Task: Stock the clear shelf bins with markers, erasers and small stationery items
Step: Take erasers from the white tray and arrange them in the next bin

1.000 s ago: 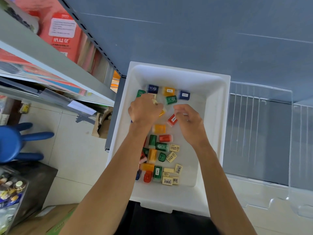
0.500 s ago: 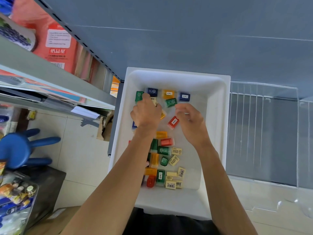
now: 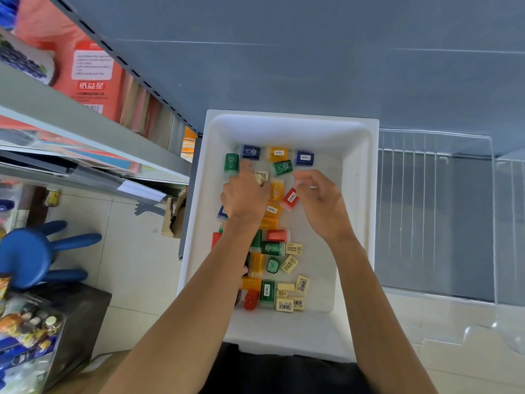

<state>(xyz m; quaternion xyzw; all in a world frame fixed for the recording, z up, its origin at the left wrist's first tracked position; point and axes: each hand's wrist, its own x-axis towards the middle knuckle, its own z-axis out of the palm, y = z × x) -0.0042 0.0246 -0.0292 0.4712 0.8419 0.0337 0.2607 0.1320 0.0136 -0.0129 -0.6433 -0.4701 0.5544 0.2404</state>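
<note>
Grey-blue shelf board [image 3: 284, 66] carries a white plastic tray [image 3: 284, 116] strewn with small coloured erasers [image 3: 277, 154]. Left hand [image 3: 245, 197] and right hand [image 3: 321, 200] hover curled among them; I cannot tell whether either grips anything. Clear ribbed shelf bin [image 3: 437, 194] alongside looks empty, so stocking seems barely begun.

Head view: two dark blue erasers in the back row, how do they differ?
The left blue eraser shows a white rabbit print; the right blue eraser shows a barcode label. The left one sits beside a green eraser; the right one ends the row. Both are dark blue, flanking a yellow eraser in the white tub.
</note>
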